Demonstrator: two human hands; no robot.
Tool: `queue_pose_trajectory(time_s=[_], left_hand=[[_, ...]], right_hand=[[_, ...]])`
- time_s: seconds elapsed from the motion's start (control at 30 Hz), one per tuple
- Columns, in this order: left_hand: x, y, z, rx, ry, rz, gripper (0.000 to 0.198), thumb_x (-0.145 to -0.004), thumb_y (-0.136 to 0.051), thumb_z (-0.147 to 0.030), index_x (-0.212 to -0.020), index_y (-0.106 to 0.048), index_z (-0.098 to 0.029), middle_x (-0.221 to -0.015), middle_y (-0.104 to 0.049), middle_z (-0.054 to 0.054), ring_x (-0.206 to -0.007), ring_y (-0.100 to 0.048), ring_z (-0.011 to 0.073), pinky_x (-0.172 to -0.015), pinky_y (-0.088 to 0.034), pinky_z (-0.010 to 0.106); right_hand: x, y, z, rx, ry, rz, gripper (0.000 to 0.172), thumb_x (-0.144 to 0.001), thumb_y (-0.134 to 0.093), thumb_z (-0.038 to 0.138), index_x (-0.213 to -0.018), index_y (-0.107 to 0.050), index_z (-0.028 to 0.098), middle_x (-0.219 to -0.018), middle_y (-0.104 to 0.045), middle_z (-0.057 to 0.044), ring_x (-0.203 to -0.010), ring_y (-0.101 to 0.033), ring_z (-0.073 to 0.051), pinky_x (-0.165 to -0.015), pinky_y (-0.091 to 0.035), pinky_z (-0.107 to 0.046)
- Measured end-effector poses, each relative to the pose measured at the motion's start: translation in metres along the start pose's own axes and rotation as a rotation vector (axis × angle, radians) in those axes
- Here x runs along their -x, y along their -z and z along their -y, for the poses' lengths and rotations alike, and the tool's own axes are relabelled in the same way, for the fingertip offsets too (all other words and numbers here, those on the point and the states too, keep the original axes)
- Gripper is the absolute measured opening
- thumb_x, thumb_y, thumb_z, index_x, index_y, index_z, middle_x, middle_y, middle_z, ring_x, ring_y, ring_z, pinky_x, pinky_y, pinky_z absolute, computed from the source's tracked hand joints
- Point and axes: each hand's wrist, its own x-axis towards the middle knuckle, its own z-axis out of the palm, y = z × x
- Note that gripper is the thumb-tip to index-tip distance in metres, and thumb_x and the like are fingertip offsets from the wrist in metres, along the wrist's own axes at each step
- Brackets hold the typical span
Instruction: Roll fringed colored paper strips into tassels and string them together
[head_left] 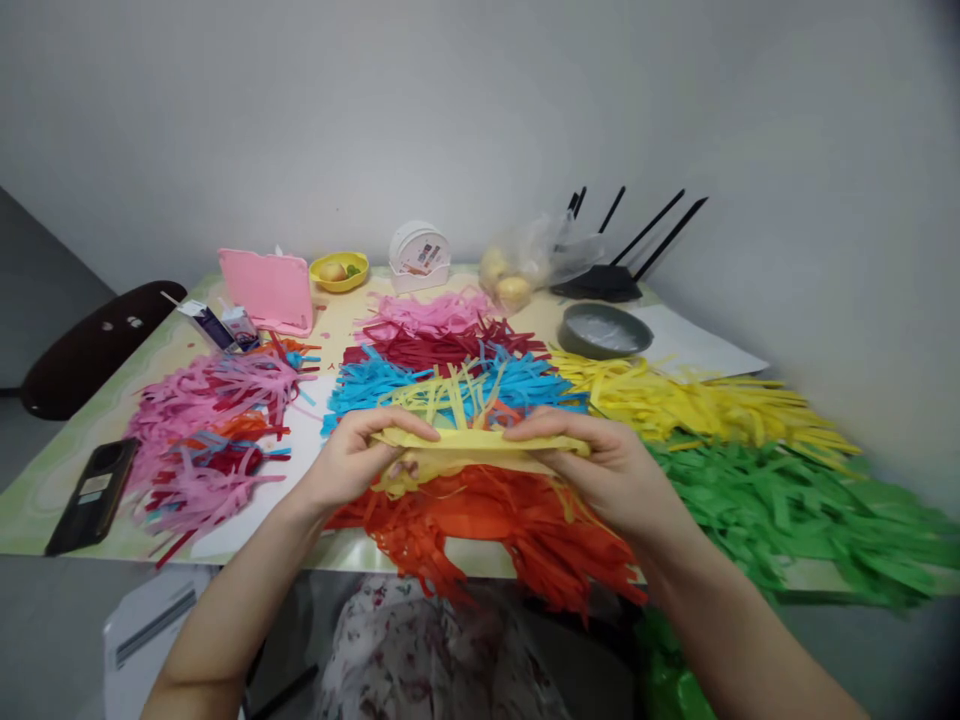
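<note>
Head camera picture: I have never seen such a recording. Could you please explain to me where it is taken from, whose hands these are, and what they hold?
There is no machine here, only one person's two bare hands. The camera is worn on the head and looks forward and down, so the arms enter from below.

The left hand and right hand pinch a yellow fringed piece between them.

On the table, orange fringe lies nearest, partly over the edge. Beyond the hands are blue fringe, dark red fringe and pink fringe. To the right lie yellow fringe and green fringe; to the left, a mixed, mostly pink pile beside a phone.
</note>
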Motion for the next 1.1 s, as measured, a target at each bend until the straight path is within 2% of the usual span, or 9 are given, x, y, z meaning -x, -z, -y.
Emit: queue_pose_trajectory(time_s=[0.17, 0.37, 0.5, 0.67, 0.73, 0.87, 0.93, 1.03, 1.1], left_hand=[[0.006, 0.004, -0.008, -0.125, -0.045, 0.05, 0.028, -0.076, -0.056, -0.011, -0.095, -0.075, -0.018, -0.077, -0.069, 0.003, -0.055, -0.056, 0.0094, -0.054, -0.044, 0.02], [0.013, -0.003, 0.006, 0.063, -0.108, -0.068, 0.014, -0.083, -0.06, -0.021, -0.081, -0.073, -0.017, -0.068, -0.063, 0.002, -0.056, -0.054, 0.0108, -0.055, -0.042, 0.022], [0.013, -0.006, 0.009, 0.093, -0.198, -0.065, 0.015, -0.083, -0.059, -0.015, -0.075, -0.071, -0.017, -0.063, -0.061, 0.002, -0.064, -0.053, 0.0129, -0.061, -0.041, 0.023], [0.011, -0.001, 0.006, 0.015, -0.263, -0.027, 0.021, -0.086, -0.057, -0.028, -0.078, -0.072, -0.015, -0.068, -0.063, 0.005, -0.063, -0.05, 0.0137, -0.06, -0.039, 0.025], [0.009, -0.001, 0.005, -0.074, -0.284, -0.029, 0.029, -0.088, -0.056, -0.036, -0.076, -0.071, -0.014, -0.07, -0.063, 0.005, -0.062, -0.051, 0.0138, -0.06, -0.039, 0.026], [0.008, -0.004, 0.006, -0.298, -0.3, -0.14, 0.028, -0.087, -0.062, -0.036, -0.068, -0.062, -0.016, -0.067, -0.061, 0.002, -0.066, -0.054, 0.0138, -0.063, -0.042, 0.025], [0.009, -0.006, 0.006, -0.37, -0.307, -0.208, 0.017, -0.085, -0.065, -0.033, -0.081, -0.061, -0.017, -0.076, -0.062, 0.001, -0.068, -0.055, 0.013, -0.064, -0.043, 0.024], [0.009, -0.007, 0.006, -0.511, -0.316, -0.232, 0.026, -0.087, -0.064, -0.027, -0.111, -0.058, -0.02, -0.1, -0.066, 0.004, -0.081, -0.06, 0.0141, -0.073, -0.045, 0.024], [0.008, -0.006, 0.005, -0.604, -0.314, -0.204, 0.025, -0.089, -0.06, -0.025, -0.113, -0.058, -0.021, -0.104, -0.067, 0.005, -0.088, -0.062, 0.0158, -0.078, -0.045, 0.026]], right_hand=[[0.0, 0.007, 0.007, 0.056, 0.011, 0.041, 0.018, -0.079, -0.064, 0.02, -0.09, -0.078, 0.025, -0.088, -0.075, -0.003, -0.08, -0.068, -0.019, -0.073, -0.053, -0.028], [0.0, 0.003, 0.002, -0.151, 0.086, 0.027, 0.017, -0.075, -0.066, 0.013, -0.077, -0.076, 0.026, -0.078, -0.07, -0.002, -0.076, -0.064, -0.018, -0.071, -0.05, -0.028], [-0.001, 0.003, -0.004, -0.219, 0.121, 0.061, 0.014, -0.076, -0.064, 0.013, -0.07, -0.071, 0.024, -0.076, -0.064, -0.002, -0.075, -0.06, -0.018, -0.071, -0.047, -0.03], [-0.006, 0.006, -0.01, -0.176, 0.138, 0.114, 0.013, -0.082, -0.06, 0.022, -0.072, -0.068, 0.021, -0.08, -0.062, -0.004, -0.079, -0.058, -0.02, -0.073, -0.045, -0.031], [-0.008, 0.006, -0.012, -0.181, 0.149, 0.113, 0.021, -0.087, -0.056, 0.033, -0.076, -0.069, 0.021, -0.081, -0.062, -0.005, -0.079, -0.058, -0.02, -0.072, -0.045, -0.032], [-0.006, 0.002, -0.008, -0.045, 0.132, 0.059, 0.023, -0.088, -0.059, 0.038, -0.073, -0.062, 0.021, -0.078, -0.061, -0.002, -0.076, -0.058, -0.018, -0.07, -0.046, -0.029], [-0.003, 0.0, -0.005, 0.089, 0.119, 0.0, 0.01, -0.087, -0.064, 0.031, -0.085, -0.061, 0.022, -0.084, -0.063, -0.002, -0.08, -0.061, -0.017, -0.074, -0.047, -0.027], [0.002, -0.002, -0.002, 0.271, 0.141, -0.032, 0.032, -0.089, -0.061, 0.027, -0.12, -0.057, 0.023, -0.108, -0.067, -0.006, -0.097, -0.063, -0.02, -0.084, -0.048, -0.03], [0.004, -0.003, -0.001, 0.36, 0.162, -0.027, 0.033, -0.091, -0.058, 0.026, -0.123, -0.057, 0.023, -0.113, -0.067, -0.008, -0.102, -0.063, -0.022, -0.088, -0.047, -0.033]])
